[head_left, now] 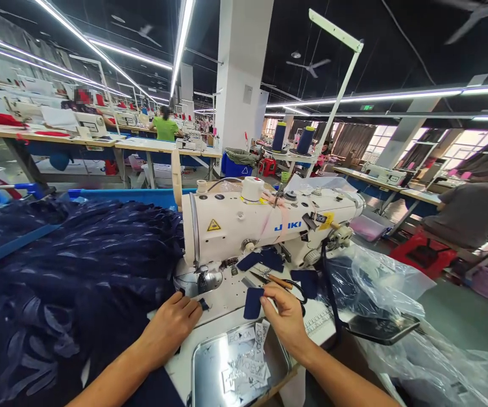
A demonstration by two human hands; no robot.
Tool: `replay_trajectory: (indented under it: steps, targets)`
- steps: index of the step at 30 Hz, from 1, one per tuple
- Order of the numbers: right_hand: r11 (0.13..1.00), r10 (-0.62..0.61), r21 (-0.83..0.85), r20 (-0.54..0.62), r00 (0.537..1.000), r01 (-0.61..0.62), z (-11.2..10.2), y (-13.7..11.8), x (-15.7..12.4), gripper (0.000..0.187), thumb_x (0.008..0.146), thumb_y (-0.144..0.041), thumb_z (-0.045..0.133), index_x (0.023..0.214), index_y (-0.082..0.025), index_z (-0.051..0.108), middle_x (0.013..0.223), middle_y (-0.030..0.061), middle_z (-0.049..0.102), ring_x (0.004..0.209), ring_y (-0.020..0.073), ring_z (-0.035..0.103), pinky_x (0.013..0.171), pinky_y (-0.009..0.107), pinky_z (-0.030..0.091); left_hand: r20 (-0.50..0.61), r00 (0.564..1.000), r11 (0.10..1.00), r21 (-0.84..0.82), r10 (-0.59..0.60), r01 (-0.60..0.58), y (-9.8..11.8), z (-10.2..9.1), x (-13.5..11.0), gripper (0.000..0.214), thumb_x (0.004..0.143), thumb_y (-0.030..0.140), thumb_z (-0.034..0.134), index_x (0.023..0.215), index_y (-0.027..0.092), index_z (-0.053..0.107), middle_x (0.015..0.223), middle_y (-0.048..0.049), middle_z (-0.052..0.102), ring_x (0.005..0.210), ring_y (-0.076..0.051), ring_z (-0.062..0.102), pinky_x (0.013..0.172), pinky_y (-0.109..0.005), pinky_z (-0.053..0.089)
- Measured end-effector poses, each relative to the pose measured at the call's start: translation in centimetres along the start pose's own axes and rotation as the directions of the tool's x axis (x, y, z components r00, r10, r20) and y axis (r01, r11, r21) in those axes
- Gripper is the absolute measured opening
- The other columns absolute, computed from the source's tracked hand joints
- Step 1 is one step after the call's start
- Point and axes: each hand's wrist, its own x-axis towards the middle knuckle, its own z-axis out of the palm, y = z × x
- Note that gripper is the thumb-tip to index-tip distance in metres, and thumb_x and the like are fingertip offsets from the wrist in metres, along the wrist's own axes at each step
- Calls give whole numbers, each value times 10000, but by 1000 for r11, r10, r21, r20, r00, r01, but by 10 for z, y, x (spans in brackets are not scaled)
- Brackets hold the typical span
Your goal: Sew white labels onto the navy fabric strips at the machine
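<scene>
My right hand (284, 316) pinches a small navy fabric piece (252, 303) between thumb and fingers, above the machine bed. My left hand (175, 319) lies with bent fingers on a strip of dark navy fabric (203, 304) beside the needle area; most of that cloth is under the fingers. Both hands are in front of a white sewing machine (231, 223). Scissors (284, 281) with a wooden-coloured tool lie just behind my right hand. Nearer me, a metal tray (208, 362) holds several white woven labels (252, 370).
A big heap of navy garments (78, 265) fills the left side. More navy pieces (269, 259) lie under the machine arm. At right are clear plastic bags (388, 271) and a dark phone-like slab (382, 328). Thread cones (278, 137) stand behind. A person (476, 212) sits at right.
</scene>
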Motion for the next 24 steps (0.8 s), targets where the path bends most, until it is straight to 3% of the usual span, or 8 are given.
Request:
replay_trajectory:
  steps: [8, 12, 14, 17, 19, 21, 22, 24]
  targets:
    - [1000, -11, 16, -15, 1000, 11, -3, -1, -2, 103, 763, -147, 459, 690, -184, 522, 627, -5, 504, 598, 116, 494, 551, 231, 416, -10, 999, 999, -2, -35, 35, 0, 9, -5, 251, 700, -45, 391, 696, 149, 551, 676, -30, 595, 561, -151, 469, 605, -305, 308]
    - [981, -185, -53, 35, 982, 187, 0, 0, 3, 130, 788, -142, 433, 759, -175, 556, 681, 23, 550, 627, 121, 521, 567, 239, 436, -56, 998, 1000, -11, -26, 25, -1, 11, -4, 296, 677, -80, 378, 708, 150, 562, 684, -29, 599, 574, -156, 475, 627, -309, 310]
    - [907, -365, -165, 148, 919, 387, 4, 2, 11, 162, 805, -126, 411, 814, -163, 569, 729, 48, 578, 665, 130, 528, 595, 256, 436, -58, 998, 1000, -5, -17, 17, -1, 7, -2, 291, 684, -80, 380, 695, 146, 562, 674, -30, 598, 564, -155, 470, 619, -306, 306]
    - [658, -536, -340, 415, 735, 672, 14, 10, 29, 195, 821, -95, 390, 852, -145, 576, 784, 72, 601, 733, 155, 514, 660, 303, 410, 7, 1000, 1000, 25, 16, -17, 1, -3, 3, 249, 722, -50, 395, 693, 135, 560, 653, -34, 591, 547, -152, 466, 592, -301, 297]
    - [513, -515, -349, 606, 606, 785, 23, 17, 39, 203, 826, -84, 384, 835, -135, 581, 786, 76, 601, 746, 167, 502, 689, 322, 389, 56, 998, 999, 42, 32, -34, 3, -8, 5, 218, 746, -24, 403, 713, 123, 561, 647, -38, 587, 544, -151, 468, 575, -300, 292]
    - [461, -435, -303, 742, 510, 834, 31, 24, 45, 188, 819, -87, 404, 806, -128, 586, 770, 73, 595, 739, 171, 495, 692, 321, 375, 75, 996, 998, 54, 38, -42, 4, -10, 5, 196, 758, -2, 412, 706, 119, 558, 635, -38, 583, 547, -154, 473, 571, -302, 290]
    - [476, -386, -292, 778, 495, 830, 35, 26, 47, 170, 810, -92, 423, 798, -128, 589, 773, 70, 593, 739, 171, 494, 690, 317, 369, 82, 996, 997, 58, 37, -42, 5, -10, 4, 183, 760, 10, 421, 699, 120, 555, 632, -37, 582, 549, -156, 476, 570, -303, 290]
    - [563, -286, -317, 791, 540, 763, 42, 27, 46, 133, 790, -119, 461, 801, -137, 592, 810, 62, 593, 743, 167, 499, 690, 307, 361, 91, 995, 997, 58, 37, -42, 5, -8, 3, 155, 757, 33, 447, 681, 122, 548, 626, -34, 582, 549, -157, 482, 569, -303, 289]
